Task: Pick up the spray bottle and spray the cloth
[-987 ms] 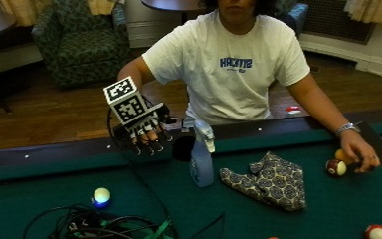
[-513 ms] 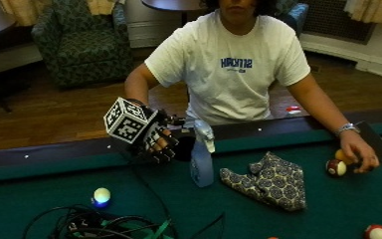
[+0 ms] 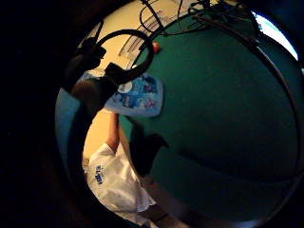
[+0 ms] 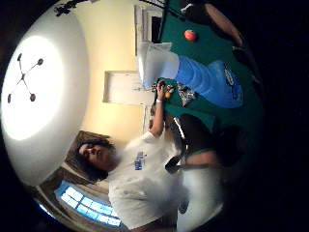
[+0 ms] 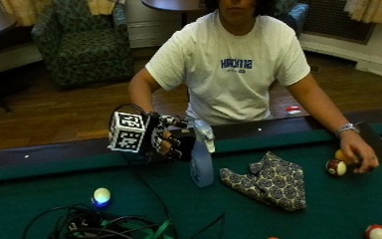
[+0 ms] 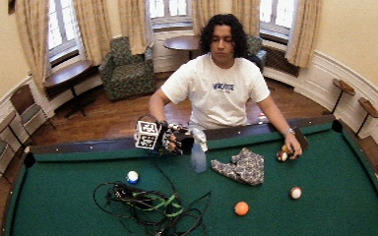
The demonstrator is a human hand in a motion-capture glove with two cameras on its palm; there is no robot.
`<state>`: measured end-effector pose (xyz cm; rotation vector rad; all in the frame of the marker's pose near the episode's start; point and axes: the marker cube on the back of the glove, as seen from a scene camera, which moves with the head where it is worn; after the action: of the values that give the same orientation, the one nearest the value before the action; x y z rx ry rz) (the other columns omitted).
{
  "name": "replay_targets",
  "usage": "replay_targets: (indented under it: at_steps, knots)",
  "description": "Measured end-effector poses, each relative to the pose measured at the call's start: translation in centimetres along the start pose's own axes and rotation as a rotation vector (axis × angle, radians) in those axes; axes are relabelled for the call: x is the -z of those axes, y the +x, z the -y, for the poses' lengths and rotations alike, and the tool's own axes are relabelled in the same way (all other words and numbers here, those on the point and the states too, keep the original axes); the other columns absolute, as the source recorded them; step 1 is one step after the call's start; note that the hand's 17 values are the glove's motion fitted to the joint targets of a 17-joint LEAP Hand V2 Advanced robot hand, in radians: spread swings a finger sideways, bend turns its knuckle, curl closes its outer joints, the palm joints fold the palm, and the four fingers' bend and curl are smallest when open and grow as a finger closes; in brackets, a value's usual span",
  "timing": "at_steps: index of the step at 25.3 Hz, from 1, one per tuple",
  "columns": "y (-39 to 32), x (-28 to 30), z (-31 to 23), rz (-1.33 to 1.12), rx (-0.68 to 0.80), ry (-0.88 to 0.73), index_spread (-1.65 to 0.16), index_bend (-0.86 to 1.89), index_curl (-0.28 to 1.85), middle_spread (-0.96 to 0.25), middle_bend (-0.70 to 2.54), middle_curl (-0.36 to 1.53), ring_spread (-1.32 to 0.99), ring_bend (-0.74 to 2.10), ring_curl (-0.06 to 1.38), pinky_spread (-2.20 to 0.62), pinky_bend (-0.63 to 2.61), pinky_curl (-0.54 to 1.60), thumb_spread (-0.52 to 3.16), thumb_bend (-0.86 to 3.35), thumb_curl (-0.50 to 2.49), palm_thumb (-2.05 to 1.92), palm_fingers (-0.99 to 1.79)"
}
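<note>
The gloved right hand [image 5: 171, 143] hovers just beside the translucent blue plastic spray bottle [image 5: 201, 162], fingers curled, gripping nothing. Bottle's upright on the green felt table [image 5: 58, 186], patterned folded cloth [image 5: 267, 180] at its 3 o'clock.

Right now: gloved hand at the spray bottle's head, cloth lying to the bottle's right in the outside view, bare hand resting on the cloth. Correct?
Not quite. The bare hand rests on billiard balls by the rail, apart from the cloth. The outside view shows it. The gloved hand at the spray bottle is right.
</note>
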<state>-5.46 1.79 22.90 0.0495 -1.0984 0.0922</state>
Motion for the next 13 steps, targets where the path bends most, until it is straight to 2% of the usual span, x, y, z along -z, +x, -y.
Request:
replay_targets:
  at_steps: [13]
  knots:
    - [-1.0,-1.5,2.0,0.026,0.023,0.043,-0.41,0.09,0.19,-0.16,0.18,0.32,-0.19,0.53,0.33,0.04,0.66,0.39,1.01,0.06,0.4,0.88,0.68]
